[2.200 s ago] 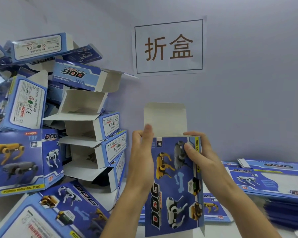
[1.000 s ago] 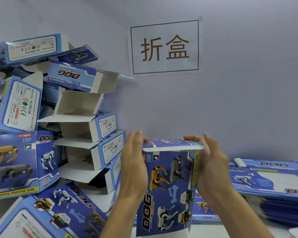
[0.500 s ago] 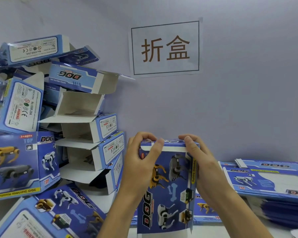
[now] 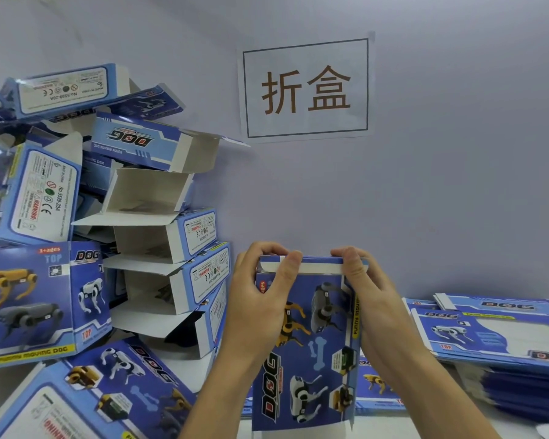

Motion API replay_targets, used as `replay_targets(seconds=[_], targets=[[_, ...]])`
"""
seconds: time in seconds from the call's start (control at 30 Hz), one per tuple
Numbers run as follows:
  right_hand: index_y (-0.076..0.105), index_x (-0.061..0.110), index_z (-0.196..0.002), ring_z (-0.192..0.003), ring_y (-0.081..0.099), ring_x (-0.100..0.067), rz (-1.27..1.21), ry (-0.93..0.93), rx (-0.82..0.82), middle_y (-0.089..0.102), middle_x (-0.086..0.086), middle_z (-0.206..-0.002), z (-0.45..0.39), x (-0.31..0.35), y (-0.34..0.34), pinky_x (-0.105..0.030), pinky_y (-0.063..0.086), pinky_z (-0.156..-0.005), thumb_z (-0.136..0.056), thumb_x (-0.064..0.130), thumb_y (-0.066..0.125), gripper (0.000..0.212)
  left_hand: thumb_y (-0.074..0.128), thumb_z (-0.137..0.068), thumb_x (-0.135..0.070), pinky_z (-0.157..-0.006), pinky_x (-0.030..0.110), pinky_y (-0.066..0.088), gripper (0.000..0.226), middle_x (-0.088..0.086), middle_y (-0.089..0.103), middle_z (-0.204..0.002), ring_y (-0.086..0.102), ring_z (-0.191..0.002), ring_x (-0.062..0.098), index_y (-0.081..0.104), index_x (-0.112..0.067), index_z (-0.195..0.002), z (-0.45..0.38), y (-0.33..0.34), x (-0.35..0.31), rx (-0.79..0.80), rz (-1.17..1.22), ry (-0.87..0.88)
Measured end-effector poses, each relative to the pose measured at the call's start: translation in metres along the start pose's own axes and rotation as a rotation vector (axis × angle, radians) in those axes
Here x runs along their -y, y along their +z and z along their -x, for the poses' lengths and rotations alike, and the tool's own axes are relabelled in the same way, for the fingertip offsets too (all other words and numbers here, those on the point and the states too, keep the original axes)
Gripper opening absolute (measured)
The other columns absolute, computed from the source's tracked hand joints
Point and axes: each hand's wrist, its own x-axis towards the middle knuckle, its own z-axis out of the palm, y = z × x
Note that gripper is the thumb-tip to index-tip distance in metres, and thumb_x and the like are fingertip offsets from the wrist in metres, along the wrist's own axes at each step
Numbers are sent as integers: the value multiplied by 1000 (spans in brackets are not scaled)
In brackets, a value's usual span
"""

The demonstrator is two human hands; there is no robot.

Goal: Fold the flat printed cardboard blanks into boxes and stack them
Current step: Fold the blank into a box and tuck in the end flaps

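A blue printed box with robot dogs on its front stands upright in front of me. Both hands hold it at its upper end. My left hand curls round the top left corner, thumb pressing on the white tuck flap. My right hand grips the top right corner, fingers curled over the folded lid. The flap's white strip still shows along the top front edge. A heap of folded boxes rises at the left. Flat blanks lie stacked at the right.
A paper sign with two characters hangs on the grey wall behind. More folded boxes lie at the lower left on the white table. Another flat blank lies behind the held box.
The raised white lid has been folded down over the box's top. Both hands moved from the box's sides to its top corners, and their fingers curled over the lid's tuck flap.
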Motion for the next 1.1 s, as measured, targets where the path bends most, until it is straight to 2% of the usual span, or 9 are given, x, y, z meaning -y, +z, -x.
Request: replay_targets(seconds=[0.17,0.27,0.4,0.53,0.73,0.83,0.97,1.1], targets=[[65,19,-97,-77,73,-30,-49,31,-5,66,-20,-88,-2,1,-2,-39,61,-60,-68,52,70,44,64,-74,-48,-59,26,59,34,-2,64,-105,73,-95,20,60,-24,-96,0,-1,1,2,18,-2],[64,19,-95,-80,73,-32,-98,58,16,72,-15,-88,-4,1,-6,-43,63,-63,-73,43,69,34,64,-73,-47,-58,24,58,27,-4,64,-104,71,-99,21,62,-28,-92,1,-1,0,7,45,-15],[62,18,-97,-84,74,-33,-110,84,34,73,-13,-90,-3,1,-10,-40,63,-61,-74,40,68,31,61,-76,-49,-62,25,58,16,7,61,-116,68,-105,28,64,-35,-84,2,-2,0,30,45,-43],[62,17,-98,-86,74,-34,-117,98,27,73,-16,-94,-3,3,-11,-40,63,-63,-77,38,67,30,52,-88,-41,-63,25,58,19,20,59,-119,72,-99,27,68,-32,-83,2,-5,0,76,114,-72],[61,16,-101,-81,73,-33,-161,123,38,72,-18,-96,0,8,-12,-38,61,-57,-81,31,63,25,56,-87,-36,-59,25,57,15,19,60,-119,72,-99,27,69,-31,-83,1,-6,-1,103,125,-83],[58,15,-108,-90,72,-37,-168,137,73,71,-20,-104,1,8,-12,-47,60,-70,-83,31,60,30,59,-84,-37,-59,30,60,12,17,65,-115,74,-94,28,69,-30,-83,1,-10,0,122,156,-108],[58,14,-120,-98,71,-36,-231,144,153,68,-22,-117,3,7,-14,-42,62,-69,-86,26,57,36,61,-80,-37,-58,32,60,13,6,74,-95,75,-84,27,71,-28,-78,-1,-18,1,108,250,-130],[60,15,-111,-105,68,-39,-175,151,113,64,-25,-124,1,7,-13,-53,57,-83,-81,27,63,33,62,-83,-37,-63,34,62,14,3,76,-93,75,-87,27,72,-28,-80,-2,-19,4,84,259,-121]])
